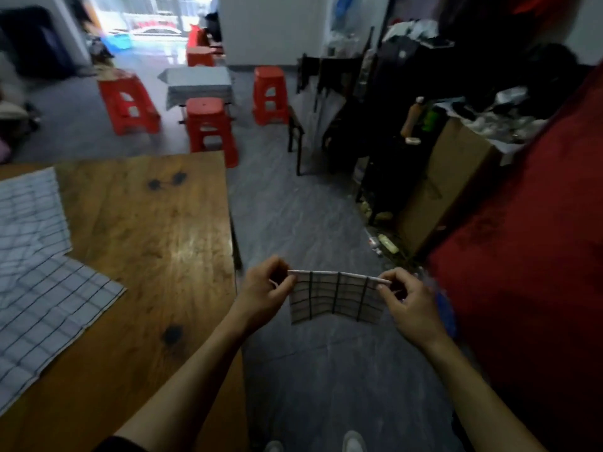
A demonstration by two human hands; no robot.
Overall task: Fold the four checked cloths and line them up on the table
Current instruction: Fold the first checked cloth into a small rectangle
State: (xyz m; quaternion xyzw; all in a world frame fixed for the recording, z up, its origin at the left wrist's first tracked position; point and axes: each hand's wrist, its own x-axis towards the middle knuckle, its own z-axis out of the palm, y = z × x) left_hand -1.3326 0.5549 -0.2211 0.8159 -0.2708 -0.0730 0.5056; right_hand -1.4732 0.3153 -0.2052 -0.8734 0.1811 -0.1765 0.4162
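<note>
I hold a small folded checked cloth (337, 296) in the air over the grey floor, to the right of the wooden table (153, 243). My left hand (266, 290) pinches its top left corner and my right hand (406, 296) pinches its top right corner; the cloth hangs down between them. Unfolded checked cloths lie spread on the table's left side: one (45, 308) near the front and another (27, 213) behind it, partly cut off by the frame's edge.
The table's right edge runs just left of my left hand. Red plastic stools (208, 125) and a small covered table (199, 81) stand beyond. A cardboard box (447, 177), dark clutter and a red surface (528, 243) fill the right side.
</note>
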